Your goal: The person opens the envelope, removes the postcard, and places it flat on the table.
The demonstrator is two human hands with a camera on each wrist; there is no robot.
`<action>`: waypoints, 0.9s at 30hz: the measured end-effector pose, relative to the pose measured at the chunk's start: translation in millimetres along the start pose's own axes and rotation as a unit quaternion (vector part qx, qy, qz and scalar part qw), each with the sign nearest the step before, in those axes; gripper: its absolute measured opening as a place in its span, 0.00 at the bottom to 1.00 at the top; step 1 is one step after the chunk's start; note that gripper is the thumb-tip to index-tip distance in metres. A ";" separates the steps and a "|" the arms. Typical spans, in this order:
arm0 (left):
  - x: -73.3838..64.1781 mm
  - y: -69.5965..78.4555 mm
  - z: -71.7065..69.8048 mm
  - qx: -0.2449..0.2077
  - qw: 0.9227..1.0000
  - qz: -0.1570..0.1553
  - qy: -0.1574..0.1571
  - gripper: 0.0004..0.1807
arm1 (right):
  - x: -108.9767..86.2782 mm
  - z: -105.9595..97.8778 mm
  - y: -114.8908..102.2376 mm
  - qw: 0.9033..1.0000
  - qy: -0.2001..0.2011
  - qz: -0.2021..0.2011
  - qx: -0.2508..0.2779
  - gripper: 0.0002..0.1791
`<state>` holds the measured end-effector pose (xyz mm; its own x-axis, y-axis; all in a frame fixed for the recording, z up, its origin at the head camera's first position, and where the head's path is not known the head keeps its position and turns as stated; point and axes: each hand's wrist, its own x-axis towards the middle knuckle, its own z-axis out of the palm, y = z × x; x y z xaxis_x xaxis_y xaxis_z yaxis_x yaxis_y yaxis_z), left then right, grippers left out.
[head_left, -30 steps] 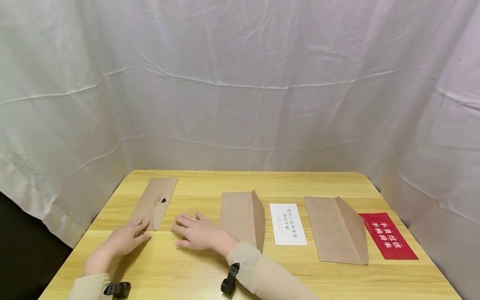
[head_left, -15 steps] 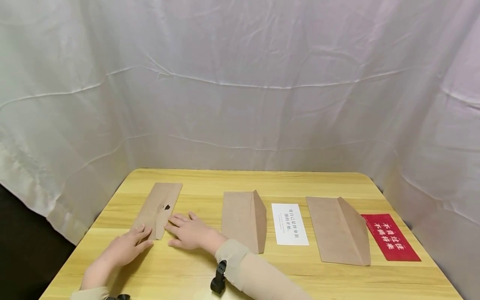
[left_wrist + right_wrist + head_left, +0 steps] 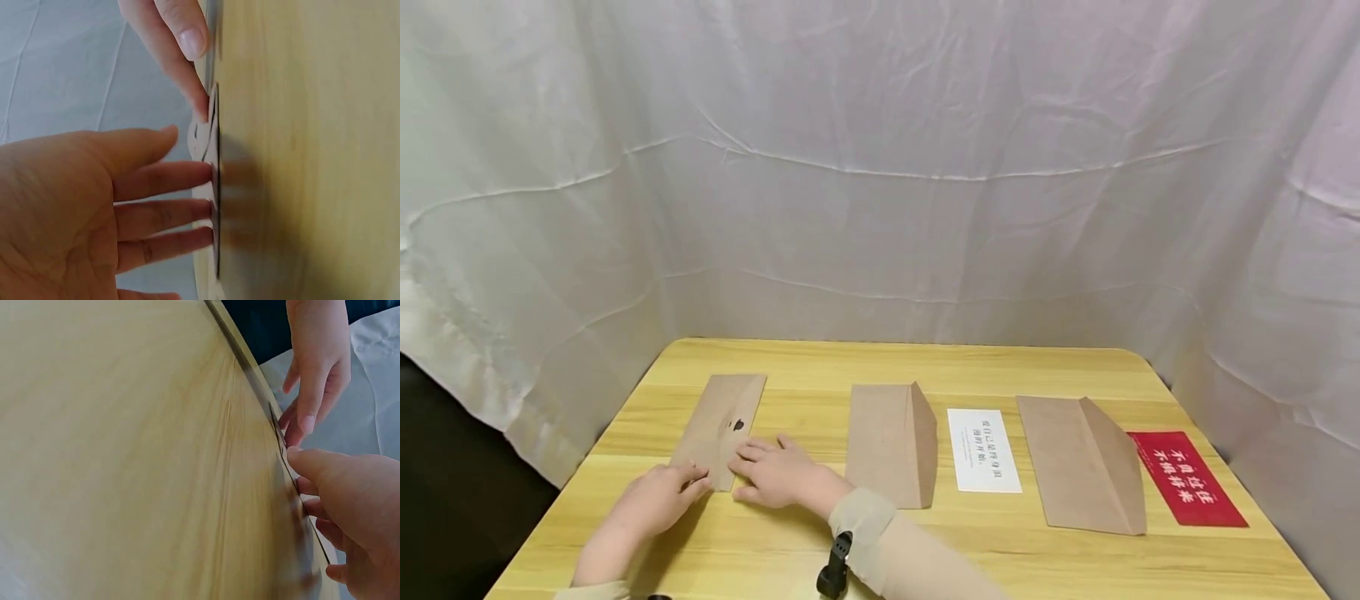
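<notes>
At the table's left lies a closed brown paper envelope [image 3: 718, 417] with a small dark mark on its flap. My left hand [image 3: 658, 500] rests its fingertips on the near end of it. In the left wrist view, that hand's fingers [image 3: 164, 217] reach out fairly straight to the paper. My right hand [image 3: 782, 477] lies palm down at the envelope's right edge, its fingertips touching the flap side. From the right wrist view, the envelope shows only as a thin edge under both hands.
To the right lie a brown envelope with its flap out [image 3: 883, 446], a white printed card [image 3: 983, 450], another such envelope [image 3: 1071, 462] and a red printed card [image 3: 1191, 479], partly under that envelope's flap. A pale curtain [image 3: 880, 208] surrounds the wooden table [image 3: 805, 562].
The left envelope has slid toward me and slightly right, with my left hand on it. My right hand has moved left, from bare table onto the envelope's edge.
</notes>
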<state>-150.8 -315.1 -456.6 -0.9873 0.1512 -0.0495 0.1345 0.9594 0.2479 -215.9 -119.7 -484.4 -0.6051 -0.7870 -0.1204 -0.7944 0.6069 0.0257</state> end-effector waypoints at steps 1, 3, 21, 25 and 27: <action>0.1 0.3 -0.2 0.005 1.000 0.000 0.004 0.19 | -0.8 -0.4 -1.2 1.000 0.000 0.000 -0.001 0.31; 0.5 0.0 -0.9 0.016 1.000 -0.003 0.013 0.18 | -1.8 -1.7 -3.7 1.000 0.002 0.002 -0.005 0.31; 24.0 -14.5 -6.2 0.025 0.998 -0.008 -0.061 0.45 | -17.0 1.8 -6.7 1.000 0.003 -0.015 -0.011 0.30; 26.6 -16.7 -4.9 -0.007 0.997 -0.010 -0.080 0.53 | -19.1 1.7 -3.9 1.000 0.005 -0.016 -0.016 0.29; 27.9 -17.7 -3.2 -0.020 0.996 -0.011 -0.083 0.55 | -19.0 0.9 -2.7 1.000 0.006 -0.015 -0.024 0.29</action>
<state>-180.9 -328.6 -459.2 -0.9619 0.1710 -0.2136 0.1065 0.9531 0.2831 -202.2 -106.3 -483.1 -0.5812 -0.8064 -0.1094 -0.8137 0.5770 0.0707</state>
